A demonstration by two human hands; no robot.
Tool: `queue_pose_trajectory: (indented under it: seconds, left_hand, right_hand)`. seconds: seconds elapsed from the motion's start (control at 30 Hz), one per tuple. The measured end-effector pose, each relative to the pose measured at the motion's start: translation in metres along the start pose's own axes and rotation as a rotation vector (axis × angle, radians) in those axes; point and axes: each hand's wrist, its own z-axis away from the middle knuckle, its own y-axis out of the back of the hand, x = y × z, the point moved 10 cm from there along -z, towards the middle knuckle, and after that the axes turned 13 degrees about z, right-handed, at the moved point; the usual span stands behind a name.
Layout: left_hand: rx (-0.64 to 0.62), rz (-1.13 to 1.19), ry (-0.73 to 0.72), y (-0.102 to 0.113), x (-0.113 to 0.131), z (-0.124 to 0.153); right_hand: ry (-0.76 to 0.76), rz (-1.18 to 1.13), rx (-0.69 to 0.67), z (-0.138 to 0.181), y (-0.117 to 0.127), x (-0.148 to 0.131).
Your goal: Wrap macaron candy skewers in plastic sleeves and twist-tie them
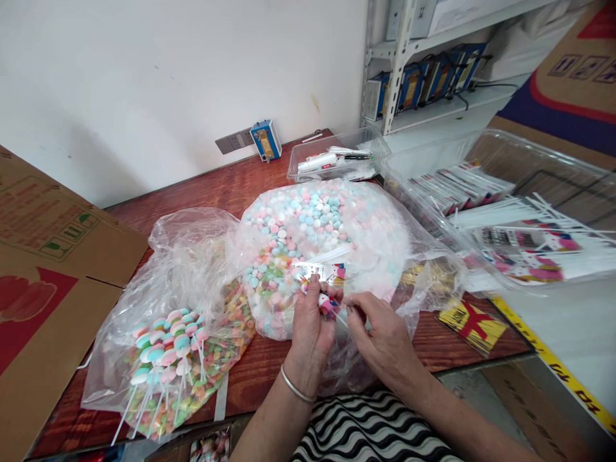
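Held in my left hand (pixel 310 321), which has a bangle at its wrist, is a small printed wrapper (pixel 327 304) with red, white and purple on it. A thin white stick (pixel 342 317) runs from that wrapper toward my right hand (pixel 380 337), whose thumb and forefinger pinch at the stick's end. Just beyond the fingers lies another printed wrapper (pixel 320 273) on a big clear bag of pastel candies (pixel 308 218). To the left, marshmallow-like candy skewers (pixel 171 340) on white sticks rest on a clear bag of gummy candies (pixel 235 321).
A clear bin (pixel 543 289) at right holds white sticks and printed wrappers. Behind the candy bag, a smaller bin (pixel 301 168) contains pens and tubes. Cardboard boxes stand left (pixel 110 247) and right (pixel 572 96). Gold twist ties (pixel 474 326) lie near the table's right edge.
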Motion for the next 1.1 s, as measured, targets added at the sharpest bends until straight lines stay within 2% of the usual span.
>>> queue_pose_trajectory:
  seconds: [0.07, 0.17, 0.23, 0.37, 0.47, 0.53, 0.67, 0.77, 0.87, 0.93, 1.03, 1.1]
  left_hand:
    - [0.025, 0.042, -0.049, 0.002, 0.012, -0.004]
    - [0.041, 0.084, -0.069, 0.004, 0.015, -0.005]
    - [0.016, 0.054, -0.039, 0.001, 0.005, -0.002]
    - [-0.036, -0.100, -0.026, -0.003, -0.016, 0.011]
    - [-0.062, -0.153, 0.065, -0.001, -0.035, 0.020]
    - [-0.092, -0.195, 0.074, -0.001, -0.036, 0.022]
    - [-0.204, -0.577, -0.172, -0.011, -0.006, 0.021]
    - [-0.207, -0.828, -0.360, -0.014, 0.016, 0.023]
    - [-0.155, -1.021, -0.540, -0.016, 0.033, 0.029]
    - [-0.181, -1.166, -0.650, -0.024, 0.037, 0.035]
    - [-0.391, -1.337, -0.770, -0.045, 0.029, 0.047]
    - [-0.561, -1.408, -0.783, -0.057, 0.021, 0.054]
  right_hand:
    - [-0.127, -0.141, -0.140, 0.007, -0.012, 0.015]
    - [-0.201, -0.373, -0.434, 0.026, -0.046, 0.015]
    - [-0.225, -0.430, -0.482, 0.033, -0.057, 0.014]
    - [-0.213, -0.305, -0.330, 0.025, -0.054, 0.016]
    - [-0.171, -0.230, -0.215, 0.016, -0.045, 0.018]
    - [-0.131, -0.155, -0.146, 0.013, -0.038, 0.020]
    - [-0.034, 0.077, -0.044, 0.015, -0.027, 0.022]
    - [0.038, 0.211, 0.012, 0.019, -0.022, 0.017]
    - [0.083, 0.228, 0.036, 0.023, -0.021, 0.011]
    - [0.062, 0.178, 0.020, 0.023, -0.023, 0.011]
    - [-0.041, 0.009, -0.037, 0.023, -0.027, 0.017]
    - [-0.111, -0.125, -0.075, 0.023, -0.030, 0.022]
